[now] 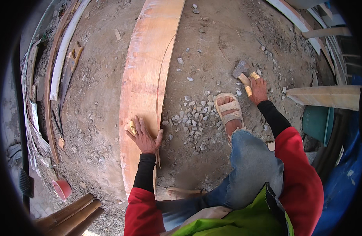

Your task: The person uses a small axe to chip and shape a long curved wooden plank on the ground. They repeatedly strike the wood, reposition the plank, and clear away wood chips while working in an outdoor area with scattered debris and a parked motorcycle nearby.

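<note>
A long strip of plywood (149, 78) lies on the ground, running from the far side down past my left side. My left hand (143, 135) rests flat on its near part with the fingers spread, one finger wrapped in yellow tape. Over to the right, my right hand (258, 90) is closed around the short wooden handle of a hammer (240, 69). Its dark, blocky head points away from me, close above the dirt. Yellow wrapping covers two digits of this hand. Where the handle ends under my palm is hidden.
Loose gravel (194, 122) is heaped between the plywood and my sandalled foot (229, 110). A handsaw (69, 72) lies at left beside long wooden strips (57, 74). A pink bowl (62, 189) sits near left; a green bucket (317, 124) and a jutting board (324, 97) are at right.
</note>
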{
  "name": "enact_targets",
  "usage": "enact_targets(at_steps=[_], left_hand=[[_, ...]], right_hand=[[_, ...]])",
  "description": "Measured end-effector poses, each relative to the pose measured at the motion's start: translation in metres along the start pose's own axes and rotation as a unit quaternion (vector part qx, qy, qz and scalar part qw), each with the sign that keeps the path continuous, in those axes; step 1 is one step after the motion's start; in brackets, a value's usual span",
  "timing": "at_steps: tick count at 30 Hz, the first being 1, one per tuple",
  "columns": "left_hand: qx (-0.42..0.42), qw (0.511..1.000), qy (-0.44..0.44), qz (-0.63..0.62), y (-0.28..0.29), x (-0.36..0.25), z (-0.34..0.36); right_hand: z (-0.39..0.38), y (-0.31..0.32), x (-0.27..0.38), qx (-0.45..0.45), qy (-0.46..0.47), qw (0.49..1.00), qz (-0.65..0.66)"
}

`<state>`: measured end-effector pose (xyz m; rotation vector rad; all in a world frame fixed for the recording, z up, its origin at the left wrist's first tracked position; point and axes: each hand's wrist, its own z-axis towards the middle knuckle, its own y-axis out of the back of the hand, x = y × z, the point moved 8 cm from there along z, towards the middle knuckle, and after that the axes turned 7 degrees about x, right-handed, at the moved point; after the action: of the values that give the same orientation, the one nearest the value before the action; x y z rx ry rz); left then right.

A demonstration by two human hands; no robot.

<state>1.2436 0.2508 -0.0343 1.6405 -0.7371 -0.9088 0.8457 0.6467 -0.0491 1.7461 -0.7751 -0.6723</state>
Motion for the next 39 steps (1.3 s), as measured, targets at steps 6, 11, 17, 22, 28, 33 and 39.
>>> enact_targets(at_steps=[6,11,17,22,28,33,39], left_hand=[[-0.081,0.997,0.017,-0.004,0.031,-0.070,0.211],[-0.098,0.994,0.045,0.008,0.021,-0.136,0.413],[-0.114,0.990,0.075,0.023,-0.005,-0.157,0.527],[-0.097,0.991,0.094,-0.002,-0.019,-0.149,0.532],[-0.055,0.993,0.104,-0.004,-0.016,-0.150,0.536],[-0.034,0.993,0.111,-0.014,-0.017,-0.148,0.536],[-0.030,0.993,0.114,-0.023,-0.015,-0.148,0.538]], right_hand=[[0.034,-0.010,0.005,-0.007,0.096,0.991,0.094],[0.055,0.016,-0.020,-0.087,0.067,0.947,0.301],[0.216,0.031,-0.064,-0.140,-0.057,0.888,0.434],[0.461,0.075,-0.069,-0.222,-0.030,0.916,0.334],[0.660,0.111,-0.076,-0.173,-0.106,0.957,0.205],[0.724,0.111,-0.066,-0.147,-0.023,0.984,0.101],[0.737,0.107,-0.061,-0.061,0.020,0.996,0.056]])
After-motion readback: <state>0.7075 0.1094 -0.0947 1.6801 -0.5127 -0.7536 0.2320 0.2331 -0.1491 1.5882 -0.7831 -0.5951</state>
